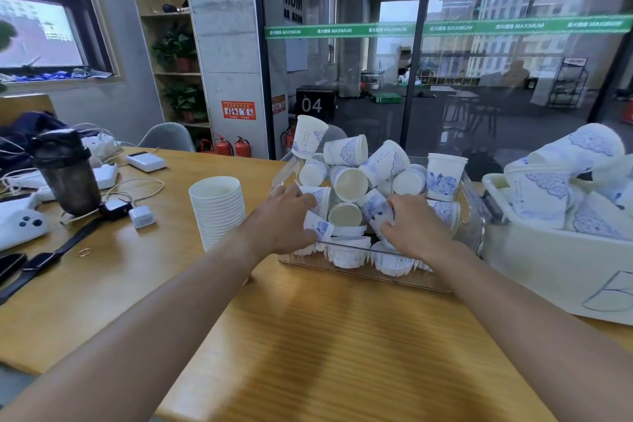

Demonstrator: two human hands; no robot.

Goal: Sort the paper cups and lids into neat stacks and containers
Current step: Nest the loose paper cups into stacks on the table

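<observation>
Clear plastic forms the bin (356, 271) at the middle of the wooden table (308, 336), and we use it as our landmark. It is heaped with blue-patterned paper cups (346, 149) lying at all angles, some upright, some on their sides. Our left hand (291, 219) reaches in at the bin's near left corner, its grip curled round a tipped cup (320, 226) whose long axis lies roughly sideways. Our right hand (414, 226) is in at the bin's near right, fingers curled round another patterned cup (375, 211) that leans toward the left hand. The two held cups lie close together, apart by one open cup mouth. Left of the bin, well within the left hand's reach, stands a tall neat stack of white cups (216, 209), mouth up. We judge the left-hand cup must be turned upright before nesting there. Right of the bin sits a white tub (548, 271) with more cups. Open table lies in front of the bin, nearer us.
</observation>
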